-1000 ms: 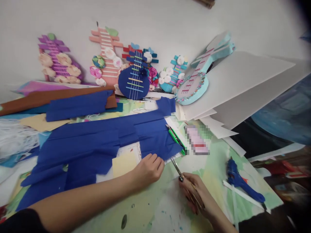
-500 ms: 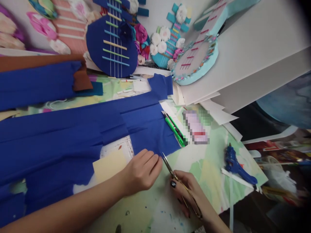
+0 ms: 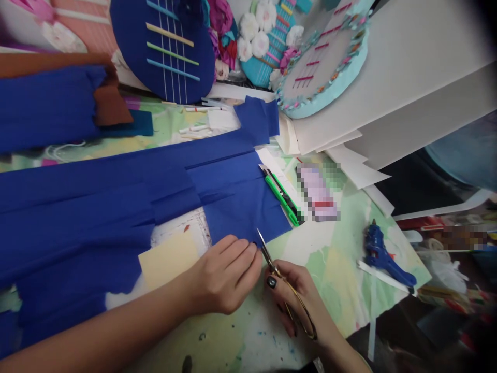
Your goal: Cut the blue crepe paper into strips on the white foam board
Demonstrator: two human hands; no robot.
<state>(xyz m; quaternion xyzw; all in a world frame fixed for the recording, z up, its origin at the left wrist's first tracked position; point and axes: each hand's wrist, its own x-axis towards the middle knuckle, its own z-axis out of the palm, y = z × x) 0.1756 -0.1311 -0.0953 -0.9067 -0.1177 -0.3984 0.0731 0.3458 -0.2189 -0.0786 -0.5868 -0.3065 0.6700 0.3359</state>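
Note:
My left hand (image 3: 229, 272) is closed, knuckles up, at the lower edge of a blue crepe-paper sheet (image 3: 236, 202). Its fingertips are pressed together, and what they pinch is hidden from me. Gold-handled scissors (image 3: 298, 303) are held in my right hand (image 3: 305, 287), thumb and fingers around the handles. The blades look nearly together and point up and away, their tip over the blue paper, right beside my left fingertips. A green utility knife (image 3: 280, 198) rests beyond, along the sheet's right edge.
A blue glue gun (image 3: 382, 256) lies at the right table edge, and a blurred-out phone-like object (image 3: 317, 191) near the knife. A yellow paper piece (image 3: 169, 259) is by my left forearm. Decorated paper guitars, such as a dark blue one (image 3: 163, 57), stand behind. White boards (image 3: 419, 67) lean at right.
The view has shifted, so the background sits higher in the picture. My hands have come closer together; the scissors' blades are now right against my left fingertips.

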